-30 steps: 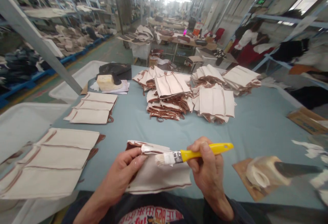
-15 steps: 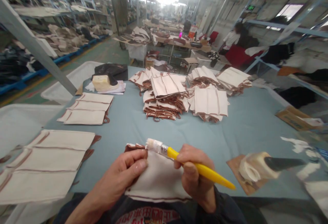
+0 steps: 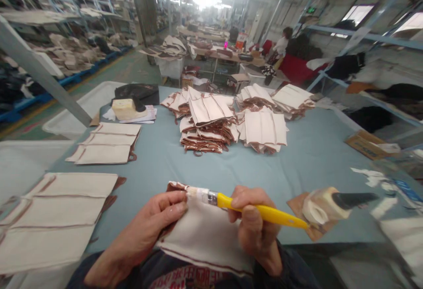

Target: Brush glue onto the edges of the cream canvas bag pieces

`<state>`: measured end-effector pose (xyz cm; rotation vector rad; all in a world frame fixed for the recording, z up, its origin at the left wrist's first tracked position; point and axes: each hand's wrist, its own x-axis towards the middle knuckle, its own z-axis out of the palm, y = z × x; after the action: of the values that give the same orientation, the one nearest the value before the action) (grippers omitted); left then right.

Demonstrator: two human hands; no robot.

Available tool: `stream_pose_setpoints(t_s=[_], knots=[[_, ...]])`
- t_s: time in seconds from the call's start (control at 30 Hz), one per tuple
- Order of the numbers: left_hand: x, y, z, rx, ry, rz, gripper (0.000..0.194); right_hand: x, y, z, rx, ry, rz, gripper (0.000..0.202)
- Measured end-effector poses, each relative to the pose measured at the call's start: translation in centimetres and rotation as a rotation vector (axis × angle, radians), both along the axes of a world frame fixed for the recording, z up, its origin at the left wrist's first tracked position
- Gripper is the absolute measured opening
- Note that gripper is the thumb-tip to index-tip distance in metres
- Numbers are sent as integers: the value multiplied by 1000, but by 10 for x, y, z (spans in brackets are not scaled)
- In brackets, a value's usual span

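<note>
A cream fabric piece (image 3: 208, 231) with brown edging lies at the table's front edge, close to my body. My left hand (image 3: 158, 218) pinches its upper left edge between thumb and fingers. In my right hand (image 3: 254, 218) is a yellow-handled brush (image 3: 280, 216), pointing left. The pale bristles touch the brown top edge of the piece, just beside my left fingertips. To the right, a glue-smeared container (image 3: 325, 205) with a dark handle sits on a brown square (image 3: 292, 203).
Stacks of cream pieces (image 3: 209, 110) stand at the table's back. Layered pieces (image 3: 66, 212) lie at the left. A yellowish block (image 3: 127, 109) rests on papers at back left, and a cardboard box (image 3: 370, 144) is at the right. A person (image 3: 282, 44) is far behind.
The brush has tilted closer to level, its bristles lower against the edge. The fabric piece has turned slightly in my left hand. The whole view has shifted a little.
</note>
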<state>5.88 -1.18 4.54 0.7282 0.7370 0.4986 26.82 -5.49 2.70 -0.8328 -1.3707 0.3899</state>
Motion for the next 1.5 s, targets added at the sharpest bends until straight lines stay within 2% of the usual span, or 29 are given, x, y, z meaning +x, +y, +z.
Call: stream_pose_setpoints(t_s=[0.07, 0.2, 0.37, 0.47, 0.53, 0.6, 0.73, 0.9, 0.97, 1.07, 1.2, 1.33, 1.43, 1.5], knots=[[0, -1, 0, 12, 14, -2, 45, 0, -2, 0, -15, -64, -29, 21], [-1, -4, -1, 3, 20, -1, 44, 0, 2, -2, -48, -198, -215, 18], [-1, -5, -3, 24, 60, 23, 50, -4, 9, -9, -93, -415, -241, 15], [-6, -4, -6, 68, 99, 35, 54, -3, 12, -10, -70, -431, -278, 16], [-12, -1, -10, 169, 154, 55, 52, 4, 15, -8, -90, -401, -334, 17], [-20, 0, -14, 302, 215, 6, 52, 14, 20, -6, -141, -345, -392, 19], [-26, -3, -23, 540, 318, -232, 45, 32, 33, -7, -222, -262, -437, 24], [-16, -16, -15, 918, 509, -248, 30, 29, 45, -19, -245, -301, -406, 29], [-15, -19, -10, 1009, 517, -244, 27, 25, 41, -16, -237, -251, -417, 28], [-17, -22, -9, 1115, 525, -201, 25, 21, 23, 1, -222, -45, -421, 27], [-17, -23, -13, 1290, 594, -101, 25, 10, -13, 26, -254, 88, -232, 29], [-13, -20, -16, 1372, 590, -46, 27, -8, -36, 26, -272, -32, -142, 28], [-11, -18, -21, 1411, 535, -1, 29, -16, -38, 19, -188, -94, -78, 28], [-11, -17, -25, 1406, 522, 0, 28, -17, -35, 15, -191, -35, -93, 30]])
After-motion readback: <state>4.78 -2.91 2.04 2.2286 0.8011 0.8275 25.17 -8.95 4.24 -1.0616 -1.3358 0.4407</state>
